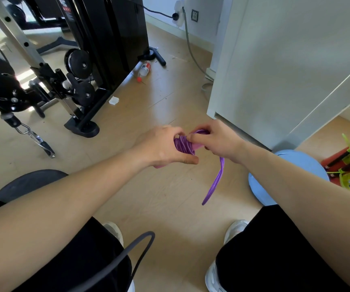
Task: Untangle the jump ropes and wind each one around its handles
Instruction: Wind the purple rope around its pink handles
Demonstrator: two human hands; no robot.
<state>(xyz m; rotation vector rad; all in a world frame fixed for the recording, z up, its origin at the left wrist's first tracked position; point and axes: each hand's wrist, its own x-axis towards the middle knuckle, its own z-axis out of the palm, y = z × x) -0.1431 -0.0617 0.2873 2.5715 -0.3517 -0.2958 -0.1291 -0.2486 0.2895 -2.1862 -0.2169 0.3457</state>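
Nearest to me, a dark grey jump rope point(125, 256) loops across my lap, over black trousers, with my 2 white shoes point(233, 226) planted on the wooden floor point(165, 199) below. Further out, both arms reach forward and meet over the floor. My left hand point(161, 146) is clenched around the pink handles point(159, 166) of the purple jump rope point(183, 144), thumb pressed along the underside of the bundle, with several turns of purple cord already lying side by side across it. My right hand point(218, 142) touches the same bundle from the other side, its fingers point(197, 138) pinching the cord at the top of the coil. From under that hand, a free loop of the purple cord hangs down toward the floor. A pale blue exercise ball point(296, 163) sits just beyond my right forearm, next to a red and yellow-green item I cannot identify. A dark round disc point(28, 182) lies by my left elbow. Beyond my hands stand a white cabinet point(285, 70) on the right and a black cable weight machine point(81, 60) on the left, with a small bottle point(144, 69) on the floor near it.
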